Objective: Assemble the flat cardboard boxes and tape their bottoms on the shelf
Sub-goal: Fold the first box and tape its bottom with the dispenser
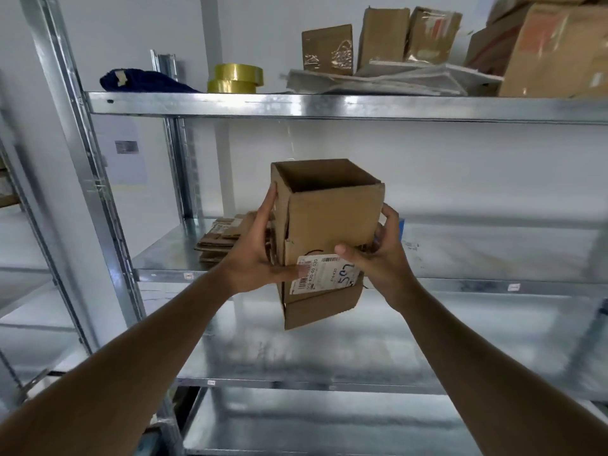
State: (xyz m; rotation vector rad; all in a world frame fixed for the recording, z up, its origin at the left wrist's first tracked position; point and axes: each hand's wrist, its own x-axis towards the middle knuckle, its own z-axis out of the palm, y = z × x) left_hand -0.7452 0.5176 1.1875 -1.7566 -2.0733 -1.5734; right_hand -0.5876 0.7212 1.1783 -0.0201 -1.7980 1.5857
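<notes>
A cardboard box [332,225], opened into a square tube with a white shipping label [324,273] on its near face, is held in the air in front of the metal shelf [460,258]. It is gripped on both sides: the left hand [260,251] and the right hand [378,255] are each curled around it. Flat cardboard boxes [223,238] are stacked on the shelf behind. Two yellow tape rolls [237,78] are stacked on the shelf above.

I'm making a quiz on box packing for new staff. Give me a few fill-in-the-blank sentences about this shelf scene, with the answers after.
1. The opened cardboard box is held by ____ hands, the left hand and the right hand.
2. The yellow tape rolls sit on the ____ shelf.
3. The white label is stuck on the ____.
4. The flat cardboard boxes lie to the box's ____.

Answers: both; top; box; left
</notes>
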